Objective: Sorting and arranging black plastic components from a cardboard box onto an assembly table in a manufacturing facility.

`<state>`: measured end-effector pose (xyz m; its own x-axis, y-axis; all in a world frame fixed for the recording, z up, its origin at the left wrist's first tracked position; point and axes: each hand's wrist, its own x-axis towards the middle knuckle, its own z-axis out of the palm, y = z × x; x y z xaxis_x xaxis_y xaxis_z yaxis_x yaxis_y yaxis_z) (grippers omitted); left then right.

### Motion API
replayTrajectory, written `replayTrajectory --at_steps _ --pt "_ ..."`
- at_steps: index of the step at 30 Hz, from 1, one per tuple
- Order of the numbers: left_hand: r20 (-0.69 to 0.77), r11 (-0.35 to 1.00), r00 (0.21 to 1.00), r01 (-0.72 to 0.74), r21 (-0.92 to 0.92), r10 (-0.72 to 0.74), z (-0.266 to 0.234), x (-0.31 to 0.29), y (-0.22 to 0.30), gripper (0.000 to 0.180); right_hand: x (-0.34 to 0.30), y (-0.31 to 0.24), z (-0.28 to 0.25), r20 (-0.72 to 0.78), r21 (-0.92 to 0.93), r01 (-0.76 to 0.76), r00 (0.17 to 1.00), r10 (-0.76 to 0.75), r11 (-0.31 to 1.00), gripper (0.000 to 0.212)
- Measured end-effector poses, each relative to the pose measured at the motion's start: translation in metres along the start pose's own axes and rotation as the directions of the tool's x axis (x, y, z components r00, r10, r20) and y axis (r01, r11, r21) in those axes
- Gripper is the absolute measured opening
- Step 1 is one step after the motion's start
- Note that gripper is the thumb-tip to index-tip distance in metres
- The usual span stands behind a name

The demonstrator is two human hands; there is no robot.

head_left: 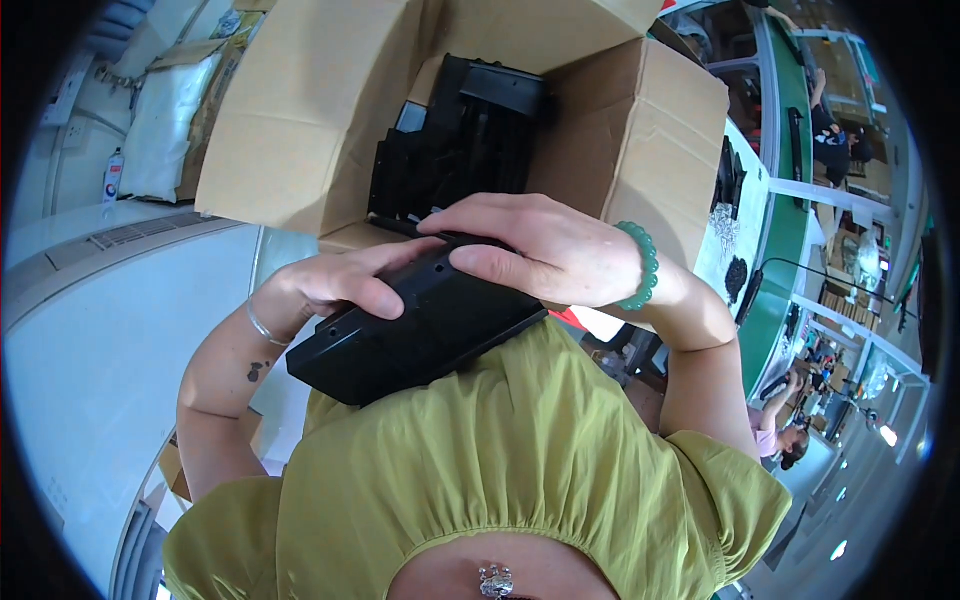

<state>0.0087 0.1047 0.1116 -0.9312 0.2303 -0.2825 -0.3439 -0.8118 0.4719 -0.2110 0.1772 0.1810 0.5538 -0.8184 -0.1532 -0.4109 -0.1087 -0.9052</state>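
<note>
Both hands are closed on one long black plastic piece [430,325], which is held tilted in front of the person's green shirt [510,440], its right end higher in view than its left. The left hand [335,283] grips it toward the left end, the thumb lying across the dark face; most of that hand's other fingers are hidden behind it. The right hand [545,248] reaches over the upper edge, with its thumb on the face near a small round hole (a second hole shows near the left end).

A bracelet of green beads [640,265] circles the right wrist, and a thin silver bangle [260,322] the left.

Just beyond the hands stands an open cardboard box [280,140], flaps spread. Inside is a pile of black parts [470,135], too dark and crowded to count.

To the left are a white wrapped bundle [165,135] and a spray can [113,175]. On the right, a white surface [718,250] carries more dark pieces, with a green strip beside it. Farther off are a person in pink [765,437] and another in a dark shirt [830,145].
</note>
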Motion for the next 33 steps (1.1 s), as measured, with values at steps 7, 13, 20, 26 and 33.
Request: replayTrajectory --at_steps 7,13,20,26,33 --pt "0.012 0.987 1.000 0.018 0.157 -0.020 -0.006 0.006 0.010 0.113 0.027 0.047 -0.049 0.306 0.114 0.069 0.947 -0.101 0.991 0.047" --pt "-0.046 0.985 0.985 -0.169 -0.045 0.167 -0.029 -0.017 -0.028 0.123 0.088 0.287 -0.112 -0.550 -0.514 -0.725 0.689 0.473 0.458 0.026" --pt "-0.575 0.895 0.714 -0.440 0.073 0.399 -0.076 -0.158 -0.241 0.103 0.072 0.396 -0.054 -0.462 -0.639 -0.720 0.641 0.613 0.272 0.034" --pt "-0.545 0.833 0.748 -0.532 -0.151 0.379 -0.067 -0.180 -0.243 0.097 0.084 0.346 -0.105 -0.262 -0.668 -0.645 0.671 0.693 0.372 0.042" --pt "-0.480 0.785 0.787 -0.554 -0.276 0.387 -0.037 -0.055 -0.075 0.078 0.076 0.151 -0.172 0.056 0.070 -0.242 0.970 0.238 0.968 0.028"
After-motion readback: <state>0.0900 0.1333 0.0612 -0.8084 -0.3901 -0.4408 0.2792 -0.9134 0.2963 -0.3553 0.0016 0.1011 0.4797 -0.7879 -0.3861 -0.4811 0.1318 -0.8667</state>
